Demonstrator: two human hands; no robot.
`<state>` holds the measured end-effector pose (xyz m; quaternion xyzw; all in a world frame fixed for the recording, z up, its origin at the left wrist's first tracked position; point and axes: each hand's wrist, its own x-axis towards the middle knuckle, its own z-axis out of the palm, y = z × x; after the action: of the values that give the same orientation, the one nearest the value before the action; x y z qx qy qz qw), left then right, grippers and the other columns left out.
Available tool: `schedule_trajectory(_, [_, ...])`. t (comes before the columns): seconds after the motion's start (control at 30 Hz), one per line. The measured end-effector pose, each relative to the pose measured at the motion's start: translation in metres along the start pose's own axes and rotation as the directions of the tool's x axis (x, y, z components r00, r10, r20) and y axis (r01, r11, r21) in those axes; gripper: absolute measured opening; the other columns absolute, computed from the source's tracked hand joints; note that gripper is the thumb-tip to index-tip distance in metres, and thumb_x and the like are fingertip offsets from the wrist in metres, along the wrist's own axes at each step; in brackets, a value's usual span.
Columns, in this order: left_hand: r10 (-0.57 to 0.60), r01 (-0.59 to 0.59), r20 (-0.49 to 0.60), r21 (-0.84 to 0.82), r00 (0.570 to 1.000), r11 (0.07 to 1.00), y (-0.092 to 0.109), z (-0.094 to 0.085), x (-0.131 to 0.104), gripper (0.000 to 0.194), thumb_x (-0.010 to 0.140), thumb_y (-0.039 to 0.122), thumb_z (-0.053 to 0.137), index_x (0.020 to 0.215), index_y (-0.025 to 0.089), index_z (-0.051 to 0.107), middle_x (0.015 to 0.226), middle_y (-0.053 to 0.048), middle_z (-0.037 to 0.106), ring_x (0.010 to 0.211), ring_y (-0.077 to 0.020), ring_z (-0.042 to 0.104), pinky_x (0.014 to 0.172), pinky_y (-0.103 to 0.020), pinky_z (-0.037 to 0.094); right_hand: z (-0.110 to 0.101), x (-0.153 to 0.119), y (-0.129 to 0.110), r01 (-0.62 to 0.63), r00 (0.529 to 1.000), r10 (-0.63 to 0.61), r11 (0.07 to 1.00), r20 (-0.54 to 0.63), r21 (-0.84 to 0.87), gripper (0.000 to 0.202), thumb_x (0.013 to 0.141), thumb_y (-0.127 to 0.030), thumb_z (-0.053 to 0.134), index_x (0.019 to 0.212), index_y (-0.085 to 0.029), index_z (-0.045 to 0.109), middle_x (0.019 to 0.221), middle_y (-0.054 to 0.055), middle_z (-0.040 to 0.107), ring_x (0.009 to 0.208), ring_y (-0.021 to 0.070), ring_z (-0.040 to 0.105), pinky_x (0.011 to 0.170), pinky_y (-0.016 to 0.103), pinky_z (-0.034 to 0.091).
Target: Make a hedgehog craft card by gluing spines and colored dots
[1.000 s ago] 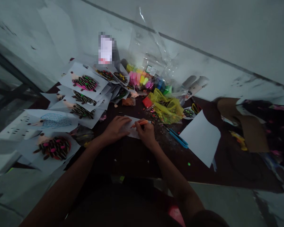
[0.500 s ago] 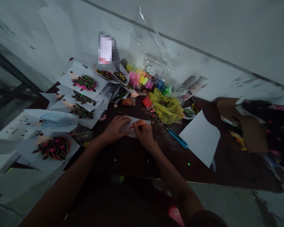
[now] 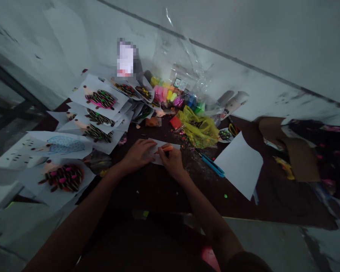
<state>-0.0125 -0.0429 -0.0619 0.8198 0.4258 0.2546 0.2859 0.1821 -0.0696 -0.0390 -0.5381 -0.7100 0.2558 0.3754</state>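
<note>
A small sheet of white paper (image 3: 158, 161) lies on the dark table under both my hands. My left hand (image 3: 138, 154) rests flat across the sheet's left side with its fingers stretched out. In my right hand (image 3: 172, 161) an orange pen (image 3: 167, 149) is pinched, its tip down at the paper. What is marked on the sheet is too small and dim to make out. Just right of that hand lie scattered seeds and bits (image 3: 187, 142) beside a crumpled yellow plastic bag (image 3: 200, 130).
Stacked papers with hedgehog pictures (image 3: 100, 99) cover the left side. A clear bag of coloured clay packs (image 3: 170, 94) leans on the wall. To the right are a blue box cutter (image 3: 212, 165), a large white sheet (image 3: 239, 166) and brown cardboard (image 3: 303, 160).
Almost nothing differs. Both hands keep their places on the paper, with the pen still in my right hand; the view has shifted very slightly.
</note>
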Motion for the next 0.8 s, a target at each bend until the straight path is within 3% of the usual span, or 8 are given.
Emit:
schedule_trajectory(0.17, [-0.018, 0.018, 0.007, -0.012, 1.000, 1.000, 0.002, -0.001, 0.000, 0.059, 0.084, 0.036, 0.068, 0.139, 0.018, 0.059, 0.140, -0.012, 0.063, 0.129, -0.0326, 0.054, 0.113, -0.053, 0.039, -0.002, 0.001, 0.003, 0.016, 0.999, -0.017, 1.000, -0.050, -0.017, 0.030, 0.099, -0.037, 0.052, 0.077, -0.021, 0.065, 0.078, 0.005, 0.071, 0.068, 0.0163, 0.066, 0.067, 0.028, 0.049])
schedule_trajectory(0.53, [-0.014, 0.014, -0.007, -0.015, 1.000, 1.000, 0.001, 0.000, -0.001, 0.059, 0.084, 0.035, 0.068, 0.139, 0.017, 0.058, 0.141, -0.013, 0.063, 0.129, -0.0331, 0.054, 0.113, -0.053, 0.040, 0.005, -0.001, -0.007, -0.010, 1.000, 0.009, 0.998, 0.013, 0.061, 0.025, 0.098, -0.036, 0.055, 0.082, -0.020, 0.066, 0.076, 0.004, 0.071, 0.066, 0.0159, 0.066, 0.064, 0.027, 0.049])
schedule_trajectory(0.8, [-0.011, 0.011, -0.007, -0.006, 1.000, 1.000, 0.000, 0.000, 0.000, 0.060, 0.083, 0.036, 0.069, 0.138, 0.016, 0.059, 0.140, -0.013, 0.064, 0.128, -0.0327, 0.054, 0.113, -0.051, 0.040, -0.001, 0.001, 0.000, -0.007, 0.999, 0.006, 1.000, -0.044, -0.012, 0.027, 0.097, -0.035, 0.054, 0.080, -0.019, 0.066, 0.075, 0.004, 0.071, 0.066, 0.0145, 0.065, 0.066, 0.025, 0.048])
